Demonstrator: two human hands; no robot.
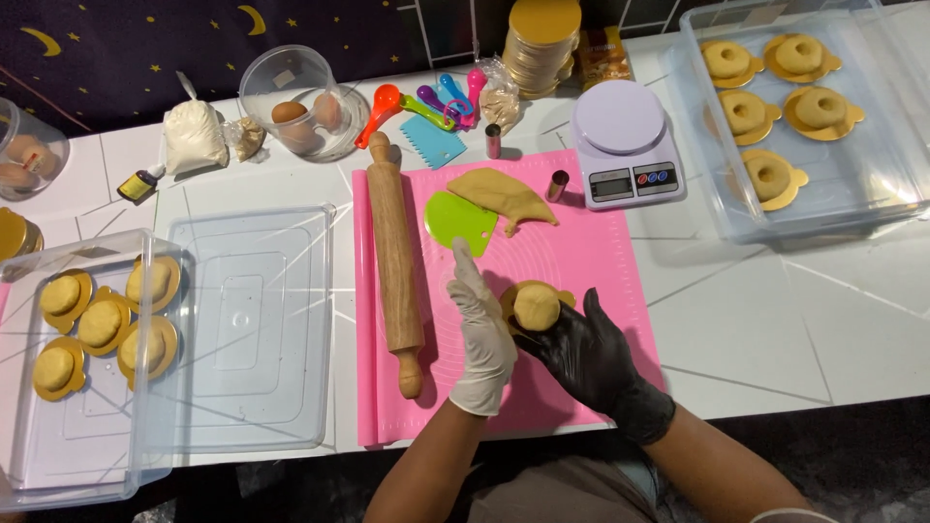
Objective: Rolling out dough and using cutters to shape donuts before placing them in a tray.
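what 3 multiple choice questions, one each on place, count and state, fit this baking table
1. Where is the rolling pin?
A. in the left bin
B. on the pink mat, left of the hands
C. on the scale

2. How many ringed dough pieces are in the right bin?
A. three
B. five
C. eight

3. What is the right hand doing?
A. holding a dough ball
B. lying flat and empty
C. gripping the scraper

Answers:
1 B, it lies lengthwise on the mat.
2 B, five sit on gold boards.
3 A, black-gloved fingers wrap under the ball, beside the white-gloved left hand.
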